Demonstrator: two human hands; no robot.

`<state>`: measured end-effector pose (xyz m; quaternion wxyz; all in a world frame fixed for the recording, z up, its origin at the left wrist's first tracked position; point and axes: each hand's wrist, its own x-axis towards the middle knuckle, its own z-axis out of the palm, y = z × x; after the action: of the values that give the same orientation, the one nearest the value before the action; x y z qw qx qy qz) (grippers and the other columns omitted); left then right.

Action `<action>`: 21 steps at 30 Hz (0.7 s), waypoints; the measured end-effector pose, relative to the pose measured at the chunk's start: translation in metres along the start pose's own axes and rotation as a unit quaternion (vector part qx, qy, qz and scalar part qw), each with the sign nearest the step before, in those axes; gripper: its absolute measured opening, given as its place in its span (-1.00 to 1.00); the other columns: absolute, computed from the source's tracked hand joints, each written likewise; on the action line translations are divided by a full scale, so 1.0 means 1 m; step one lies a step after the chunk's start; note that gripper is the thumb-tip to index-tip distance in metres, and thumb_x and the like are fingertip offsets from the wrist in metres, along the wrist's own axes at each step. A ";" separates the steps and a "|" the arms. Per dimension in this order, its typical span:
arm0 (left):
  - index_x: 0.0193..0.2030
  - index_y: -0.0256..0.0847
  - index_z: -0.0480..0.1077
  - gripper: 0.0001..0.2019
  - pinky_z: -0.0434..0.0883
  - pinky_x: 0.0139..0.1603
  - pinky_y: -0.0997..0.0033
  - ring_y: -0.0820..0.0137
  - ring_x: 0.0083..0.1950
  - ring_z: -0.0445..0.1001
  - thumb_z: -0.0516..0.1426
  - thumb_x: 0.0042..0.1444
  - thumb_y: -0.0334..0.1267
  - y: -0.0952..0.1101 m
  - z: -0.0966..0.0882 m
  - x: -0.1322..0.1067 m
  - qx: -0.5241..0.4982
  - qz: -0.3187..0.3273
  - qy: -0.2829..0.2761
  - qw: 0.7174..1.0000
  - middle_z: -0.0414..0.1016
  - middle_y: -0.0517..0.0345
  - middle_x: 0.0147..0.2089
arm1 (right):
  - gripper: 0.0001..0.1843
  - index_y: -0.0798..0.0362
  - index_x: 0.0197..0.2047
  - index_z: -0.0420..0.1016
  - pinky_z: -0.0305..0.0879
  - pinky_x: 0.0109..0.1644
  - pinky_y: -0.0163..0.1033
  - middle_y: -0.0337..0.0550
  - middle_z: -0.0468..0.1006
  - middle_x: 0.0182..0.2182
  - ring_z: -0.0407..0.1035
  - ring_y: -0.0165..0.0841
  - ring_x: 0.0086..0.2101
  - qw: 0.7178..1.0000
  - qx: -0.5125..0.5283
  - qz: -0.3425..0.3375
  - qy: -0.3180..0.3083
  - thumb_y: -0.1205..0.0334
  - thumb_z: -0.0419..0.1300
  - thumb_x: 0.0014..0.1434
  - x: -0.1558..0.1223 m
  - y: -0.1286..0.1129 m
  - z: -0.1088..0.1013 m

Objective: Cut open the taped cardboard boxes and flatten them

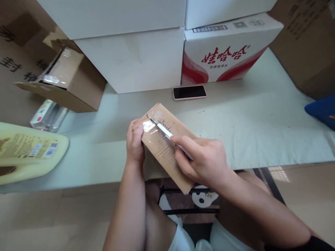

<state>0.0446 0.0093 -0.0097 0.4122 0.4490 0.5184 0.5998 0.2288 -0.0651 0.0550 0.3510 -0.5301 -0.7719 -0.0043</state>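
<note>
Right forearm (256, 200) lies close, and a thin blade works at a taped carton

Right hand (202, 157) holds a slim white-handled knife (164, 130), with the index finger stretched along the handle. Left hand (135, 143) is closed around the far left corner of the small cardboard carton (163, 148); its thumb shows, but most of its fingers are hidden behind the side, so I cannot tell how firmly they press.

The carton is slanted in front of the person, its far part above the green-grey table (261, 122) and its near end over the lap. Whether it rests on the table edge, I cannot tell. The blade tip is at the far end, beside the shiny clear tape (149, 126).

In my judgement the step is to cut this tape. For doing it well, the knife should stay at a low angle and go only through the tape, because a deep cut may harm what is possibly inside. The left thumb is near the blade, so a grip lower on the side would be safer. It would also help to lay the carton flat on the table, and to guide the stroke away from both the fingers and the legs (157, 223).
</note>
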 end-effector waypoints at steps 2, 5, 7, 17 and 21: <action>-0.24 -0.15 0.49 -0.70 0.39 -0.20 0.32 0.28 -0.20 0.47 0.17 0.09 0.03 0.000 0.000 0.000 0.000 -0.002 0.000 1.000 0.51 0.08 -0.23 | -0.75 0.03 -0.24 0.59 0.00 -0.57 -0.28 -0.37 0.53 -0.63 0.38 -0.48 -0.63 1.000 0.005 -0.002 0.013 0.27 0.07 0.22 0.000 0.000 0.000; -0.24 -0.15 0.49 -0.71 0.39 -0.18 0.31 0.27 -0.19 0.47 0.17 0.08 0.03 0.000 0.000 0.000 0.000 0.001 -0.003 1.000 0.51 0.08 -0.23 | -0.75 0.02 -0.22 0.60 0.00 -0.58 -0.28 -0.38 0.54 -0.62 0.38 -0.48 -0.64 1.000 0.002 -0.005 0.015 0.27 0.07 0.22 0.000 0.000 0.000; -0.24 -0.14 0.48 -0.71 0.39 -0.19 0.30 0.27 -0.19 0.47 0.18 0.08 0.04 -0.001 0.000 0.000 -0.002 0.002 -0.005 1.000 0.51 0.09 -0.24 | -0.74 0.01 -0.19 0.61 -0.01 -0.58 -0.28 -0.38 0.55 -0.61 0.38 -0.48 -0.64 1.000 -0.002 -0.005 0.006 0.26 0.08 0.22 0.001 0.000 0.000; -0.25 -0.13 0.47 -0.69 0.39 -0.20 0.29 0.27 -0.20 0.48 0.19 0.07 0.06 0.001 0.000 0.000 -0.002 -0.009 -0.002 1.000 0.50 0.09 -0.24 | -0.75 0.02 -0.22 0.61 -0.01 -0.56 -0.29 -0.37 0.55 -0.62 0.37 -0.49 -0.64 1.000 0.007 -0.003 0.026 0.29 0.08 0.21 -0.001 0.000 0.000; -0.23 -0.14 0.48 -0.71 0.38 -0.17 0.31 0.29 -0.19 0.47 0.17 0.10 0.04 0.000 0.000 -0.001 -0.006 0.000 -0.010 1.000 0.50 0.10 -0.24 | -0.75 0.00 -0.21 0.61 -0.03 -0.56 -0.29 -0.36 0.57 -0.61 0.38 -0.49 -0.63 1.000 0.002 0.002 0.017 0.28 0.09 0.21 -0.001 0.000 0.001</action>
<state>0.0444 0.0086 -0.0099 0.4197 0.4523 0.5111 0.5984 0.2286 -0.0654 0.0540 0.3649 -0.5307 -0.7649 -0.0109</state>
